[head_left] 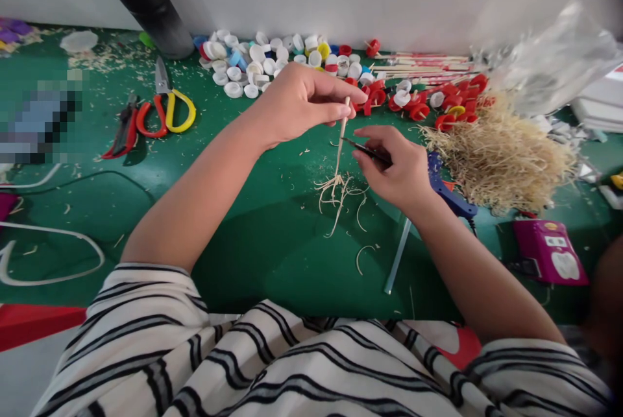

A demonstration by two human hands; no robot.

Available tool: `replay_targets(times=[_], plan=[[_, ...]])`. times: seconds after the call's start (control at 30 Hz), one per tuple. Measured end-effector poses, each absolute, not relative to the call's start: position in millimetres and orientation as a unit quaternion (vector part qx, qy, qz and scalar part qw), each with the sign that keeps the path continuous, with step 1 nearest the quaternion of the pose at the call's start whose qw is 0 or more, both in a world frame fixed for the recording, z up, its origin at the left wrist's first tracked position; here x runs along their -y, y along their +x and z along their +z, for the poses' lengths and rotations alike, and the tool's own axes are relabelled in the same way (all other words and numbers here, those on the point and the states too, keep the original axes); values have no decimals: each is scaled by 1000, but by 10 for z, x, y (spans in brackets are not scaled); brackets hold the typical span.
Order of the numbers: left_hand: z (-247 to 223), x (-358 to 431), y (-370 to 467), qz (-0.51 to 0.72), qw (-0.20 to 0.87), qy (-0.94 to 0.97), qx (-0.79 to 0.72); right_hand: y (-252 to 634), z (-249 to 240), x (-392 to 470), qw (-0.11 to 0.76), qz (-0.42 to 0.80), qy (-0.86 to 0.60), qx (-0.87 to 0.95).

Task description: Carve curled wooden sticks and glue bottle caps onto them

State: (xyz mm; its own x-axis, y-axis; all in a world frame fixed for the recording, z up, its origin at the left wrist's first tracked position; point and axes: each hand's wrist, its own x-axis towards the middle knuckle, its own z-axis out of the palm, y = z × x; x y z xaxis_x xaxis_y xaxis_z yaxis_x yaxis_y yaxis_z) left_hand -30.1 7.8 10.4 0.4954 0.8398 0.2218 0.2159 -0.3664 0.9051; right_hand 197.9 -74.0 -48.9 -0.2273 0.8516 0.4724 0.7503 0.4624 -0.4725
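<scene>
My left hand [304, 102] pinches the top end of a thin wooden stick [339, 150], which stands nearly upright over the green table. Curled shavings fan out from the stick's lower end, and loose curls [363, 213] lie around it. In my right hand [396, 164] is a slim dark knife [367, 150], its tip at the stick's side below my left fingers. Whether the tip cuts into the wood I cannot tell. Just behind my left hand are many white bottle caps [256, 54] and red caps [372, 96].
A heap of pale shavings [506, 151] and a blue glue gun [445, 190] with a clear glue stick [398, 255] are on the right. Beyond stands a magenta box [551, 251]. Scissors [165, 102], red-handled cutters [124, 128] and a black bottle [146, 5] are left.
</scene>
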Motion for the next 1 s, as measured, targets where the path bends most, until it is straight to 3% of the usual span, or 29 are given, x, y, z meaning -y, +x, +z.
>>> replay_targets(times=[0.13, 0.33, 0.53, 1.0], plan=[[85, -104, -330, 343, 440, 757, -339, 1930, -562, 708, 352, 165, -520, 761], [82, -66, -316, 336, 457, 761, -315, 1818, -648, 662, 365, 208, -538, 731], [109, 15, -271, 330, 437, 772, -322, 1828, -656, 664, 394, 180, -569, 699], [139, 115, -241, 324, 328, 817, -346, 1880, -633, 694, 373, 125, -569, 722]])
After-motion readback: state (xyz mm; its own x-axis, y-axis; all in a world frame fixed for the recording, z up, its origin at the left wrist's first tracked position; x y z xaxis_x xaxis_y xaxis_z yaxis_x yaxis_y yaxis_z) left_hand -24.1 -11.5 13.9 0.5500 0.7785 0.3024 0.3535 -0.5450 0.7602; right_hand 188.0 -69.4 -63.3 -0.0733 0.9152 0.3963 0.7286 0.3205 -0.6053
